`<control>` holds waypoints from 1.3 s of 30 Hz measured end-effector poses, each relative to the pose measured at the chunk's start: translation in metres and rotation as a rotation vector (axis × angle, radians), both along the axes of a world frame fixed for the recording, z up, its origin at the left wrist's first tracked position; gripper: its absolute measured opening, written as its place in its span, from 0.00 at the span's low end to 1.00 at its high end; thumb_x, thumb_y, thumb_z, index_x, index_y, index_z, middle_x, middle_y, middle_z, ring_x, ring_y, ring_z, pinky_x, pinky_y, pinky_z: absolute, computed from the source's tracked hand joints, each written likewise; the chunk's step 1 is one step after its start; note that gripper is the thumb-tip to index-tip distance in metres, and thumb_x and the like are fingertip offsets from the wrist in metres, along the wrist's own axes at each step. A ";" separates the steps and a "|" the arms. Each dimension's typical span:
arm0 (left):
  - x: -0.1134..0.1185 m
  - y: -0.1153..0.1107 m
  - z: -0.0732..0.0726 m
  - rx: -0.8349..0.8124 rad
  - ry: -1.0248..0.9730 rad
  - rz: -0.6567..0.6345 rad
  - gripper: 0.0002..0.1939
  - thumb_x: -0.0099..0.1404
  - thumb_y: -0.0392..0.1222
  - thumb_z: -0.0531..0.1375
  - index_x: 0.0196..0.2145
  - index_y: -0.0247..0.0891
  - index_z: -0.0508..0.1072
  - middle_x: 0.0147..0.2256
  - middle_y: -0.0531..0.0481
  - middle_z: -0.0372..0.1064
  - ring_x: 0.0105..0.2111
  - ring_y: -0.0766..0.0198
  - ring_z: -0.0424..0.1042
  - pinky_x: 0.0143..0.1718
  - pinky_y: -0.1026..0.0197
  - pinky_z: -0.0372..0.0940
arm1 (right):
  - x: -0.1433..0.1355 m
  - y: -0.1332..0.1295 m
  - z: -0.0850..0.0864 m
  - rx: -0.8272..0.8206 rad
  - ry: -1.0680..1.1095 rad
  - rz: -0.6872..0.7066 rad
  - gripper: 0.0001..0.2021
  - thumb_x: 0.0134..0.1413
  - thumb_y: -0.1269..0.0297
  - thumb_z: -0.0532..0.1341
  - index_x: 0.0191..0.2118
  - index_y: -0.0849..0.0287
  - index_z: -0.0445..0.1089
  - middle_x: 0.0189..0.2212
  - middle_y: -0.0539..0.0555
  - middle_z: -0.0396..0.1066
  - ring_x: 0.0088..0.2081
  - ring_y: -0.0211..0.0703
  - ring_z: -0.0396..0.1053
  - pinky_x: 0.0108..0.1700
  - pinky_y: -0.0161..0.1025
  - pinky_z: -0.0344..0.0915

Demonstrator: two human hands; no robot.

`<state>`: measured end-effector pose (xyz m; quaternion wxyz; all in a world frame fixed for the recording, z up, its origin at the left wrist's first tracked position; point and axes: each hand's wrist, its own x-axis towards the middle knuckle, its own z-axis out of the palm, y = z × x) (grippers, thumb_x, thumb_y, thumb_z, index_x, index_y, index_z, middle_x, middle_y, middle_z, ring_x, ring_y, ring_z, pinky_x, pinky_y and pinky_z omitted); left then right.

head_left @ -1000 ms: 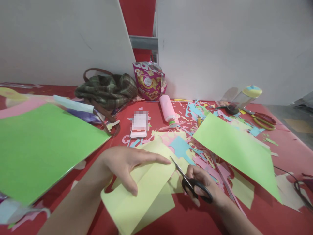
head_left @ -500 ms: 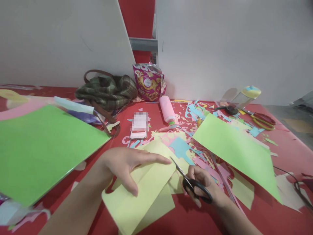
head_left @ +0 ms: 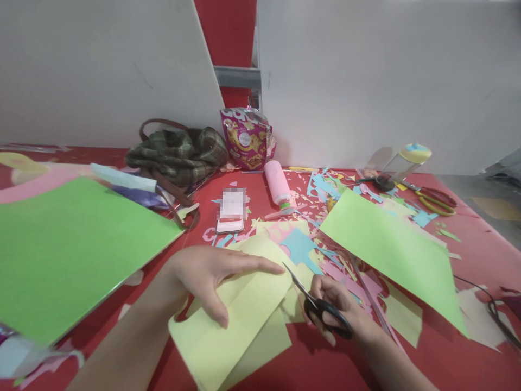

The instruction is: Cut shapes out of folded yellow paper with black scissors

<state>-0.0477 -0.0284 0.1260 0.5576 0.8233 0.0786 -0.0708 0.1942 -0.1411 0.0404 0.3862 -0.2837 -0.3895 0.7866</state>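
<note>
A pale yellow sheet of paper (head_left: 240, 331) with a rounded cutout at its left end lies slanted before me. My left hand (head_left: 215, 277) grips it, thumb and forefinger spread over its top face and the other fingers hidden beneath. Black-handled scissors (head_left: 329, 317) sit in my right hand (head_left: 340, 304), fingers through the loops. Their blades point up and left, touching the sheet's right edge close to my left fingertip. Under the held sheet lie more pale yellow pieces (head_left: 260, 353). A blue paper piece (head_left: 302, 248) rests just beyond the blade tips.
Green sheets lie left (head_left: 89, 250) and right (head_left: 399, 255). Behind are a phone (head_left: 230, 224), a pink bottle (head_left: 277, 183), a snack bag (head_left: 246, 141) and a plaid bag (head_left: 177, 152). Paper scraps (head_left: 325, 184), a clear container (head_left: 401, 165) and red-and-yellow-handled scissors (head_left: 437, 201) occupy the right side.
Almost nothing differs. The camera view has shifted very slightly, while both hands, the yellow sheet and the scissors keep nearly the same positions.
</note>
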 end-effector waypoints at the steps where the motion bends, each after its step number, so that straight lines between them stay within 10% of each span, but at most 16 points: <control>1: 0.001 0.000 0.000 0.000 -0.005 -0.001 0.41 0.47 0.43 0.61 0.56 0.36 0.48 0.55 0.45 0.50 0.52 0.56 0.54 0.50 0.65 0.49 | 0.000 0.000 0.000 0.002 0.000 0.005 0.18 0.39 0.59 0.64 0.27 0.60 0.52 0.17 0.45 0.61 0.12 0.28 0.60 0.12 0.23 0.48; 39: 0.015 -0.006 -0.008 -0.032 -0.062 -0.056 0.42 0.46 0.46 0.62 0.55 0.35 0.50 0.52 0.45 0.55 0.49 0.56 0.59 0.48 0.67 0.51 | -0.003 0.001 0.002 -0.017 0.054 0.044 0.18 0.39 0.55 0.63 0.29 0.62 0.57 0.19 0.49 0.64 0.13 0.29 0.60 0.16 0.27 0.50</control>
